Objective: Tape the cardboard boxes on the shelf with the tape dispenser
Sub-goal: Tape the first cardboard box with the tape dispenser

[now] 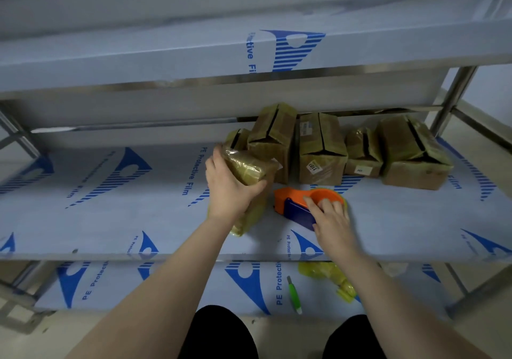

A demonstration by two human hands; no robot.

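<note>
My left hand [230, 189] has its fingers [214, 154] and thumb wrapped round a small cardboard box [249, 164], just left of the tape dispenser [293, 206]. The box stands on end on the shelf [138, 220] and is already thick with yellowish tape. My right hand [331, 220] lies on the dispenser, fingers curled over its roll end, and the dispenser rests flat on the shelf, not yet lifted. Behind the dispenser stand five more boxes [321, 150] in a row. Tape bands show on them, yet several top seams look dark and gaping, so I judge most of the sealing is still ahead. Below the dispenser, on the lower shelf, lie a green knife [294, 295] and a crumpled wad of yellow tape [327, 274].
</note>
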